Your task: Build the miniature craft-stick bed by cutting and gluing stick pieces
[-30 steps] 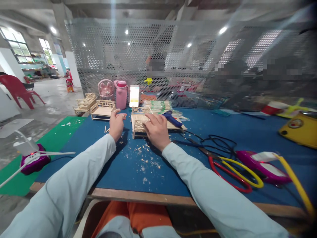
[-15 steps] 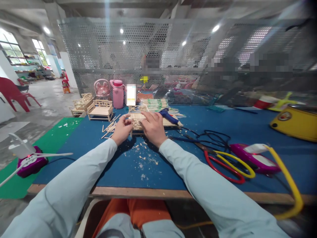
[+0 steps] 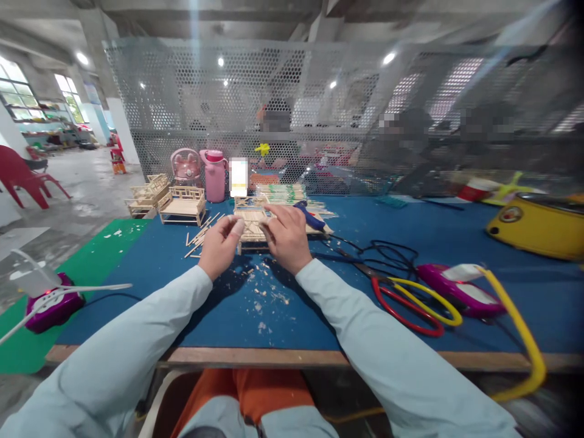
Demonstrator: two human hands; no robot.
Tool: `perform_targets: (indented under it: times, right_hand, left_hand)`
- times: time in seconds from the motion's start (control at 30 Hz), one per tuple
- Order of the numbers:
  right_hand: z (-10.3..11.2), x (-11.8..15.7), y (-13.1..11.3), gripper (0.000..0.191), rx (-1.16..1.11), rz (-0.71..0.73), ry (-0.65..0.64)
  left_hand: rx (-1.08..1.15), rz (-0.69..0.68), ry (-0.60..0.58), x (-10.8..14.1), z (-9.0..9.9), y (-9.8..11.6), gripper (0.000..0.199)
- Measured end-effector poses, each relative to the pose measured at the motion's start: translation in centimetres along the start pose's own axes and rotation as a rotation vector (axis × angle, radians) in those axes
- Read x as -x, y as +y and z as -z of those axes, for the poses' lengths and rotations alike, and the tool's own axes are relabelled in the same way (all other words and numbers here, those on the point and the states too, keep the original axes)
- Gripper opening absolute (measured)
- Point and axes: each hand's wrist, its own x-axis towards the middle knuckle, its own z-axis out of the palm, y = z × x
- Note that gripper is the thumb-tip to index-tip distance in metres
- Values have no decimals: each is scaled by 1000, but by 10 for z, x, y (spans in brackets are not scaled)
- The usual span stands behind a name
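Observation:
A miniature bench [image 3: 251, 217] made of thin wooden sticks stands on the blue tabletop between my hands. My left hand [image 3: 216, 248] is at its left front corner, thumb and fingertips pinched together; whatever is between them is too small to make out. At the front right of the bench is my right hand [image 3: 289, 238], its thumb and index finger also pinched and the other fingers bent above the seat. Loose short sticks [image 3: 199, 239] lie left of my left hand. Just beyond my right hand rests a blue glue gun [image 3: 314, 218].
Stick benches [image 3: 182, 205] stand at the back left, near a pink flask [image 3: 215, 176]. Green-marked sticks [image 3: 280, 193] lie behind. On the right are scissors [image 3: 408, 307] with red and yellow handles, a purple power strip [image 3: 460, 293], black cable and a yellow container [image 3: 538, 226].
Both hands have drawn back slightly toward me from the bench, uncovering more of its seat. My fingers have closed into pinches. The view has shifted a little.

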Motion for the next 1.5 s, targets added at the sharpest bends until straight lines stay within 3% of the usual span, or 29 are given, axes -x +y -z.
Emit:
perform_targets:
  times: [0.1,0.37,0.47,0.53,0.6,0.67,0.77,0.83,1.1,1.27,1.37,1.5]
  right_hand:
    - [3,2,-5,17,-64,43,18]
    - [0,3,-11,18,-167,62,25]
    - [1,-1,8,31,-152,-91,63]
    - [2,-2,30,38,-47,-335,83]
    - [3,-1,56,38,105,-555,-55]
    - [2,4,79,44,228,-704,-301]
    - [-1,13,98,42,222,-760,-675]
    - [-3,17,102,36,203,-742,-745]
    - [-13,12,104,39,211,-777,-686]
    - [-18,9,117,37,63,-836,-667]
    - [-17,11,124,32,-35,-895,-573]
    - [-7,9,129,54,-218,-1017,-396]
  left_hand:
    - [5,44,-108,6,-6,4,24]
    - [182,207,-118,2,-7,5,28]
    - [211,206,22,-3,0,7,28]
    - [167,191,126,-6,6,4,26]
    - [84,203,146,-8,12,-3,23]
    - [13,254,98,-8,15,-12,21]
    - [-5,341,24,-4,13,-22,20]
    - [20,371,-5,-1,10,-24,19]
    - [60,382,-38,2,3,-17,19]
    - [44,341,-33,4,2,-23,22]
    - [29,316,-6,5,2,-26,21]
    - [40,337,38,6,3,-23,19]
